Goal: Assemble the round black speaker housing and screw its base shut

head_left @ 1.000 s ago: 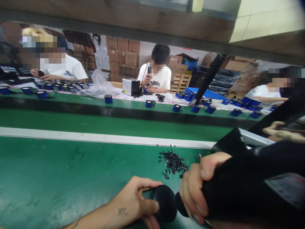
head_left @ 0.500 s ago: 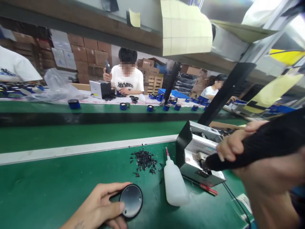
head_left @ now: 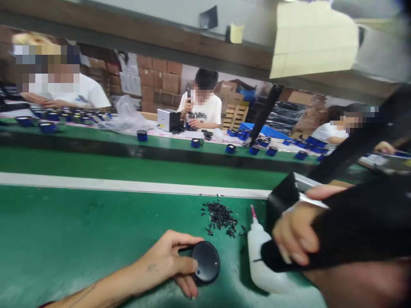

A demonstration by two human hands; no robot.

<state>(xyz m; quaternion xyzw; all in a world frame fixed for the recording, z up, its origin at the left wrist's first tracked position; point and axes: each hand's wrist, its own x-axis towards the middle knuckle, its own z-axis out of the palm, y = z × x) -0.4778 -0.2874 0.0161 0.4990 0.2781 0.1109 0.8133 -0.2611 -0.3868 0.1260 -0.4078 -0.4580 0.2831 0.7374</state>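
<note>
Green benchtop point(head_left: 80, 231) spans the near side, where the left hand point(head_left: 175, 259) pinches a black disc point(head_left: 208, 261) near centre by its left edge, seemingly leaving most of its face exposed, while the right hand point(head_left: 297, 233) clasps a black tool point(head_left: 353, 218) pointing left.

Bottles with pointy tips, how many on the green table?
1: a white bottle right of the black bits, partly behind the black tool in the right hand. More could be hidden.
</note>
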